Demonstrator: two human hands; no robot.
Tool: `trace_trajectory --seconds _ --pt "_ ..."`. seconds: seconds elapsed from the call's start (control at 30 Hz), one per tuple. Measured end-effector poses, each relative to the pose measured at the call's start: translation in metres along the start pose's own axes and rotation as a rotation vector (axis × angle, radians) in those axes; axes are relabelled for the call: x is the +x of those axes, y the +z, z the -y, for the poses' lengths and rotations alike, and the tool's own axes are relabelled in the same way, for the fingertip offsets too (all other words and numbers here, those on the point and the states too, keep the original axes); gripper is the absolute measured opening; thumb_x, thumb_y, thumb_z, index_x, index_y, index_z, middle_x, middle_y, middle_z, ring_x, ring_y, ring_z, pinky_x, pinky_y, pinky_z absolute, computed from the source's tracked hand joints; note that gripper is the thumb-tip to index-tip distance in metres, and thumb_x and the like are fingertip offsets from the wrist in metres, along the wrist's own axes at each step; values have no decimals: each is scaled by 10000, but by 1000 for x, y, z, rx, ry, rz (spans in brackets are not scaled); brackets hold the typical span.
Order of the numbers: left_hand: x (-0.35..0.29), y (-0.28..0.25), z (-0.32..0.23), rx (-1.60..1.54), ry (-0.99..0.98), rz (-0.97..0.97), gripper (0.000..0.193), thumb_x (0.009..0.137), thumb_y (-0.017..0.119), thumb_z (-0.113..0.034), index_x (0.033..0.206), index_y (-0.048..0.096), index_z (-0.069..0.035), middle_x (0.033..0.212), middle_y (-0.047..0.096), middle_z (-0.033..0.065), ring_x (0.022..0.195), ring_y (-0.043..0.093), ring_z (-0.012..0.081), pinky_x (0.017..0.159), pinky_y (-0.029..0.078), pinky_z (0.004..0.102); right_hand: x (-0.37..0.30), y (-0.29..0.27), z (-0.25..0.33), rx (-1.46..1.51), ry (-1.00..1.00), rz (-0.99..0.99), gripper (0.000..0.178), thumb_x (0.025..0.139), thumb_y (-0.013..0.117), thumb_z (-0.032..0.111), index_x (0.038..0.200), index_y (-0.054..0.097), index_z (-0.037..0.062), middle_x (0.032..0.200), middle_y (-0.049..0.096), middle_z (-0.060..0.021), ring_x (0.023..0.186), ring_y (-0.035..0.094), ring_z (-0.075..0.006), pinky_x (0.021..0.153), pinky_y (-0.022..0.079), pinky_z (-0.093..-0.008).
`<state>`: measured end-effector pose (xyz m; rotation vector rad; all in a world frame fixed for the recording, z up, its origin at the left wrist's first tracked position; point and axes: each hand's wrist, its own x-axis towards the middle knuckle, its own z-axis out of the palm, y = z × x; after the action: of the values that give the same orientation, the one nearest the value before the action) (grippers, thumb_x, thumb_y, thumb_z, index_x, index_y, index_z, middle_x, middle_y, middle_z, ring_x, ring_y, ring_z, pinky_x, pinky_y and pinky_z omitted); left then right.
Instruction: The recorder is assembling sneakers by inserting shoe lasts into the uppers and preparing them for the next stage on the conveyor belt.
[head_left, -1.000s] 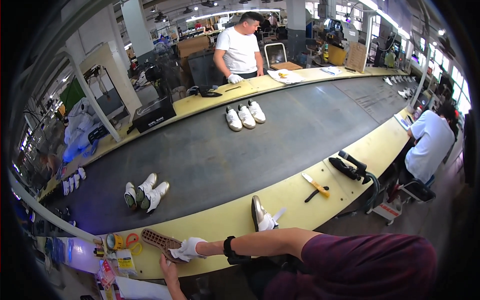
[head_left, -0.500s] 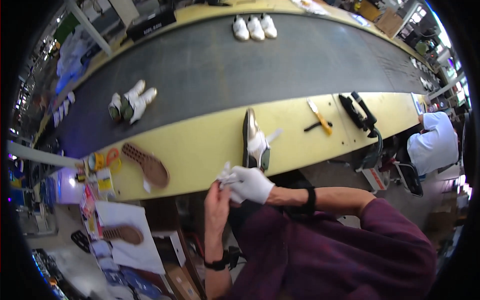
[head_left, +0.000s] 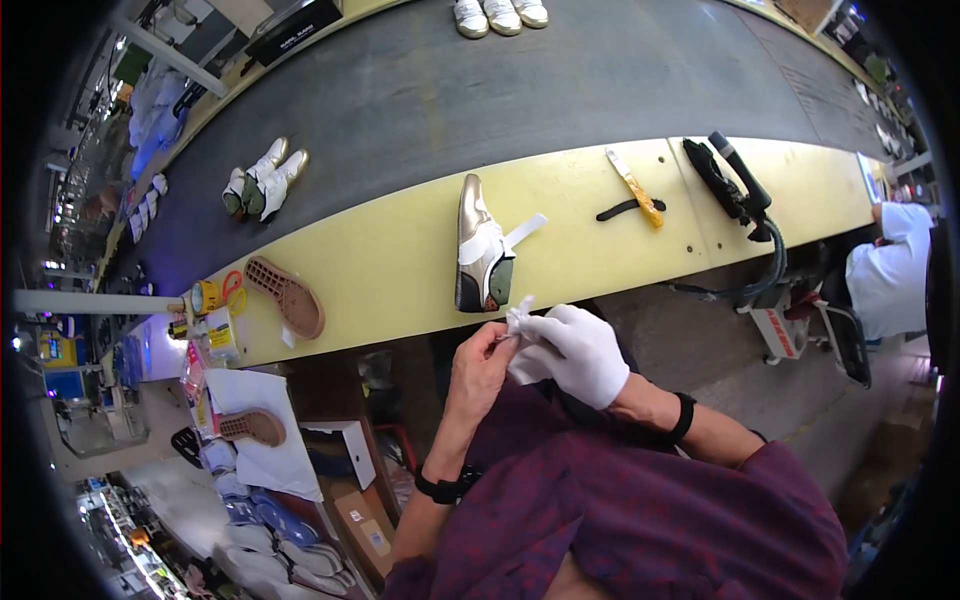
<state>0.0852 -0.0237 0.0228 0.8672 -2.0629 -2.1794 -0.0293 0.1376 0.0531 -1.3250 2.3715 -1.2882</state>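
Note:
My bare left hand (head_left: pixel 476 372) is closed, thumb and fingers pinching a crumpled piece of thin white material (head_left: pixel 519 316). It could be part of a glove; I cannot tell. My right hand (head_left: pixel 585 358), in a white knit glove, has its fingers bent around the other side of the same piece. Both hands meet in front of my body, just off the near table edge. Just beyond them a sneaker (head_left: pixel 484 250) stands on the yellow tabletop, gold at the toe, white in the middle and green at the heel. A white strip (head_left: pixel 527 230) sticks out from its right side.
Right of the sneaker lie a yellow-handled knife-like tool (head_left: pixel 640 195), a black strap (head_left: pixel 617 212) and a black hand tool with hose (head_left: pixel 725 180). A brown sole (head_left: pixel 287 297) lies left. Beyond runs a dark conveyor belt (head_left: pixel 400 110) carrying shoes. A seated person (head_left: pixel 890 265) is at right.
My view has shifted, so the table and sneaker sit differently in the picture. Both hands stay together at the white material, and the right glove now shows more of its back.

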Motion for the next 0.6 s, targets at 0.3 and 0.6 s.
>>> trace_trajectory --seconds 0.3,0.6 --pt "5 32 -24 62 170 -87 197 1035 620 -94 1201 650 8 1076 679 53 940 613 110 878 491 271 -3 10 -33 -6 104 4 190 884 774 230 958 681 81 844 650 -134 761 682 -364 673 544 -455" --pt "20 13 -9 627 323 -191 143 990 665 -137 1048 628 -12 942 657 156 862 666 364 765 523 430 11 0 -30 -227 -22 -191 304 781 810 178 1053 688 116 886 637 -108 801 650 -341 695 530 -438"
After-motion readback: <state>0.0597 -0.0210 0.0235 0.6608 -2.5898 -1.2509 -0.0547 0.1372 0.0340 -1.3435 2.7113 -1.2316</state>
